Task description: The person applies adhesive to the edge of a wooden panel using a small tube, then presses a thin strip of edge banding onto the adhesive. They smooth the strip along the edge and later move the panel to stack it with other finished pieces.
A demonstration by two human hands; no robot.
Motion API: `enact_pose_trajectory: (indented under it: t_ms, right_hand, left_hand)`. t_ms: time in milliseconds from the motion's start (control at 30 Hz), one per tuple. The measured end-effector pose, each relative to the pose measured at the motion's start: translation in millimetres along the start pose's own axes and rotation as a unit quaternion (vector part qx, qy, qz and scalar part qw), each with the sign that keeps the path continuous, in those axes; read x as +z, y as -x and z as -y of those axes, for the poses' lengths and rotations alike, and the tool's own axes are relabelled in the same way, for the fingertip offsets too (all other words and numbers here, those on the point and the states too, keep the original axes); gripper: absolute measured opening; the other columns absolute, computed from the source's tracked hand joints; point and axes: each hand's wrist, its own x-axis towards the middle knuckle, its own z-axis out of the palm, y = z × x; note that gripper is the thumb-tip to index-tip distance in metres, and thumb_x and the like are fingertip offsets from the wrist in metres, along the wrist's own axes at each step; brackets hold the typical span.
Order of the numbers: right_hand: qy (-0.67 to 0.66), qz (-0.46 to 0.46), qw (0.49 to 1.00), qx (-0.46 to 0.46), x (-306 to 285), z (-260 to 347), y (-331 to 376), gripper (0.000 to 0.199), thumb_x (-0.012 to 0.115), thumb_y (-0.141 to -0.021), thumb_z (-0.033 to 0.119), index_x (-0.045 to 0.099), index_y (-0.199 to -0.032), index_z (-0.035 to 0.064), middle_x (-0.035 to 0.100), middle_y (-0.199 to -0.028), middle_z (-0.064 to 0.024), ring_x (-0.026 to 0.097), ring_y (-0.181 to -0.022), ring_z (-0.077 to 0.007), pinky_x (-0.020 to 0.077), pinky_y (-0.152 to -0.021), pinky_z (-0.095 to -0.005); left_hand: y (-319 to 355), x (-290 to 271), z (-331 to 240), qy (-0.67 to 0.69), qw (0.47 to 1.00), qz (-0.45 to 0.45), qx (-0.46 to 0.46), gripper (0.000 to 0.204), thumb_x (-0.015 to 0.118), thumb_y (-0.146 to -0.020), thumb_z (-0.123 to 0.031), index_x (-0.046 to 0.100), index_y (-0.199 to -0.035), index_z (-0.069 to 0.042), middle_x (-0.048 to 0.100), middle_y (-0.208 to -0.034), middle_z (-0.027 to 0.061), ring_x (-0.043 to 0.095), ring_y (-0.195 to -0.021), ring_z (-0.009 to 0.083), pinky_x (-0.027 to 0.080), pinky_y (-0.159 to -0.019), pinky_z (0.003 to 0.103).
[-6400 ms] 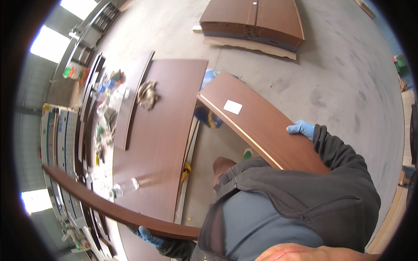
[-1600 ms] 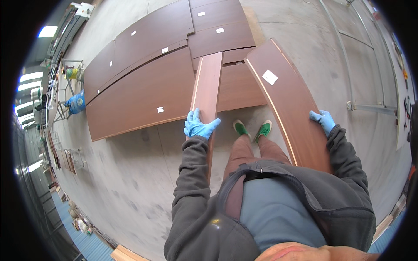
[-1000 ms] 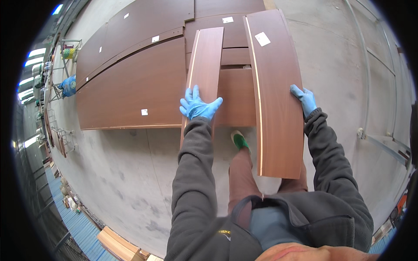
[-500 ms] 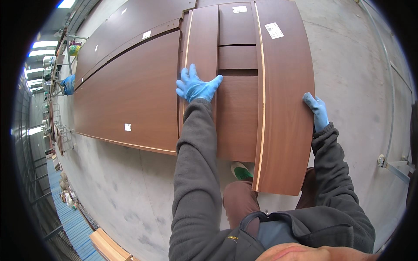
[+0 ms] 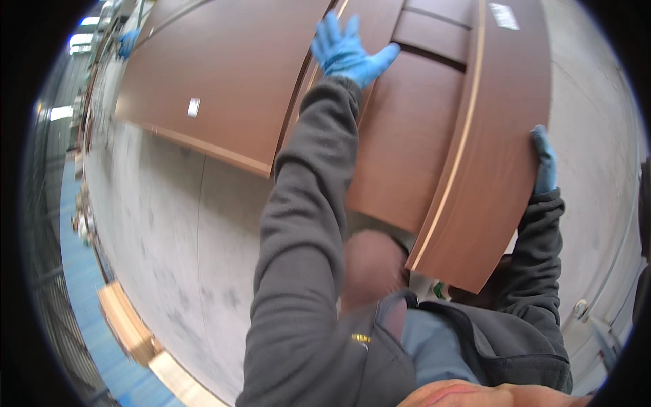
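Observation:
My left hand (image 5: 349,51), in a blue glove, is open with its fingers spread over a narrow brown wooden board (image 5: 377,24). Whether the palm presses on that board cannot be told. My right hand (image 5: 544,159), also blue-gloved, grips the outer edge of a long brown board (image 5: 500,136); part of its fingers is hidden by the edge. This board has a pale strip along its left side and a white label. Between the two boards lies a lower brown panel (image 5: 410,136), with dark gaps beyond it.
A large brown panel (image 5: 217,81) with a small white label lies to the left. Pale timber pieces (image 5: 125,319) lie on a blue surface (image 5: 78,251) at the lower left. Grey concrete floor (image 5: 196,251) runs below the panels. A crumpled blue item (image 5: 127,43) is at the far left.
The view has swung, so the boards sit tilted and higher in the picture. Both hands keep roughly their places at the boards, and my legs have shifted.

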Motion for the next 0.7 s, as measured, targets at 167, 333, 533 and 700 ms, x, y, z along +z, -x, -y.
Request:
enact_pose_trajectory:
  t_ms: [167,333,533,700]
  right_hand:
    - [0.023,0.037,0.999,-0.007,-6,-5,-6,0.053,0.065,-0.103,0.040,0.059,-0.139,0.0004,0.067,-0.128,-0.0089,0.066,-0.110,-0.0196,0.0533,-0.097,-0.0331]
    - [0.032,0.057,0.998,-0.020,-9,-6,-9,0.056,0.063,-0.104,0.039,0.055,-0.143,-0.0005,0.065,-0.132,-0.0095,0.064,-0.114,-0.0194,0.0515,-0.099,-0.0317]
    - [0.031,0.053,0.998,-0.019,-11,-8,-7,0.056,0.062,-0.105,0.040,0.055,-0.143,-0.0009,0.064,-0.134,-0.0096,0.063,-0.114,-0.0189,0.0505,-0.101,-0.0318]
    - [-0.004,0.015,1.000,-0.014,-11,-7,-11,0.046,0.065,-0.104,0.034,0.064,-0.134,-0.0010,0.068,-0.127,-0.0052,0.063,-0.112,-0.0156,0.0502,-0.100,-0.0308]
  left_hand:
    - [98,-86,49,0.145,0.970,-0.191,-0.044,0.071,0.083,-0.088,-0.025,0.051,-0.146,0.000,0.028,-0.163,0.0229,0.032,-0.150,0.0371,0.038,-0.118,0.047]
    - [244,-152,89,0.236,0.831,-0.283,-0.416,0.080,0.075,-0.097,-0.027,0.033,-0.157,0.005,0.032,-0.163,0.0210,0.033,-0.150,0.0293,0.034,-0.122,0.042]
    - [320,-84,77,0.423,0.735,-0.224,-0.481,0.066,0.061,-0.107,-0.038,0.043,-0.150,0.008,0.051,-0.150,0.0163,0.049,-0.137,0.0241,0.038,-0.117,0.037]
    - [283,-35,50,0.464,0.726,-0.213,-0.461,0.057,0.066,-0.101,-0.052,0.055,-0.109,0.003,0.052,-0.100,0.0067,0.047,-0.092,0.0191,0.045,-0.092,0.036]
